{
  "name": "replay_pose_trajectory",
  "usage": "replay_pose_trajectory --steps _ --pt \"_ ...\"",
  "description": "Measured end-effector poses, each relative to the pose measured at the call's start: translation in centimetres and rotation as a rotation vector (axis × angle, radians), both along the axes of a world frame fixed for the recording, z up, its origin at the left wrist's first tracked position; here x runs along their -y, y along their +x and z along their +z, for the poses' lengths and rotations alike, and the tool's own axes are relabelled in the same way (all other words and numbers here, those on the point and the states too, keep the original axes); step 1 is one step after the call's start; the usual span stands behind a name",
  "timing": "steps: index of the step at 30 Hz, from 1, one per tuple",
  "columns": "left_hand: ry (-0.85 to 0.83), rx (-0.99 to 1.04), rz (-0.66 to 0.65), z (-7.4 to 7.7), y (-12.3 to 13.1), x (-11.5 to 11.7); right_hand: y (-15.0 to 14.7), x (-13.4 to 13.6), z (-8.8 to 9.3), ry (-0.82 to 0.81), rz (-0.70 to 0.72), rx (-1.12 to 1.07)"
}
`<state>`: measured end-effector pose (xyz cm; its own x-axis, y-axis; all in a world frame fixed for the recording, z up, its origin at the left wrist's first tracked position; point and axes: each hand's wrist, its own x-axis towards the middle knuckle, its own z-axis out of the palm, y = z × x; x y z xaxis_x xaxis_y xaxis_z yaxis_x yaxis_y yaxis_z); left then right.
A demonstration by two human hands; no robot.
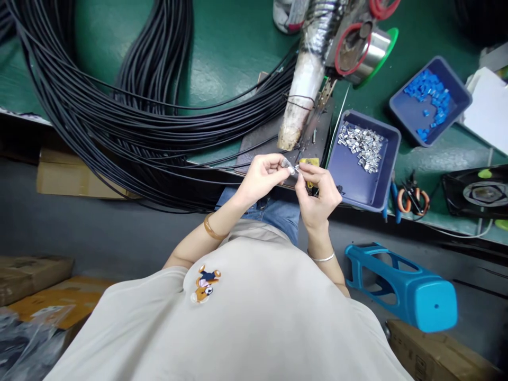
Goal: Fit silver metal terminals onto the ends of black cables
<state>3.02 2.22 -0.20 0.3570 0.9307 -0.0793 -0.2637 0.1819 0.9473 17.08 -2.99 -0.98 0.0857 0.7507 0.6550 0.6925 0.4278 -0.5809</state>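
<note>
My left hand [264,177] is closed in a pinch at the bench's front edge, around a small shiny silvery piece [291,170]. Facing it, my right hand [320,193] pinches at the same spot, its thumb and forefinger meeting a tiny metal part whose kind is too small to make out. The fingertips of both hands nearly touch. Just right of them stands a blue-grey tray [337,182] with many small metal connector shells [363,148]. Behind the fingers is a yellow block [309,161], partly covered by my right hand.
A thick bundle of black cables [159,127] sweeps across the green bench [222,53] from the left. A white extraction pipe [301,90] hangs above the hands, beside a solder spool [375,55]. Rightward are a tray of blue parts [400,114], pliers [415,198] and a blue stool [432,299].
</note>
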Motion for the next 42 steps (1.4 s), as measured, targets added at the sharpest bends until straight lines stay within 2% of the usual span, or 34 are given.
replay_pose_trajectory --steps 15,26,33,37,42 --pt "0.001 -0.005 0.003 0.4 -0.1 -0.1 0.0 -0.1 0.6 -0.016 -0.007 0.032" --pt "-0.016 -0.057 -0.058 0.0 -0.4 0.0 0.2 0.4 0.4 -0.026 0.025 0.020" --pt "-0.014 -0.097 -0.117 -0.1 -1.0 0.3 0.1 0.7 0.3 -0.071 -0.001 -0.083" --pt "0.024 -0.124 -0.094 -0.2 -1.0 0.6 0.1 0.8 0.3 -0.089 -0.008 -0.126" --pt "0.065 -0.118 -0.029 -0.2 -0.6 0.6 0.1 0.5 0.3 -0.004 0.006 -0.028"
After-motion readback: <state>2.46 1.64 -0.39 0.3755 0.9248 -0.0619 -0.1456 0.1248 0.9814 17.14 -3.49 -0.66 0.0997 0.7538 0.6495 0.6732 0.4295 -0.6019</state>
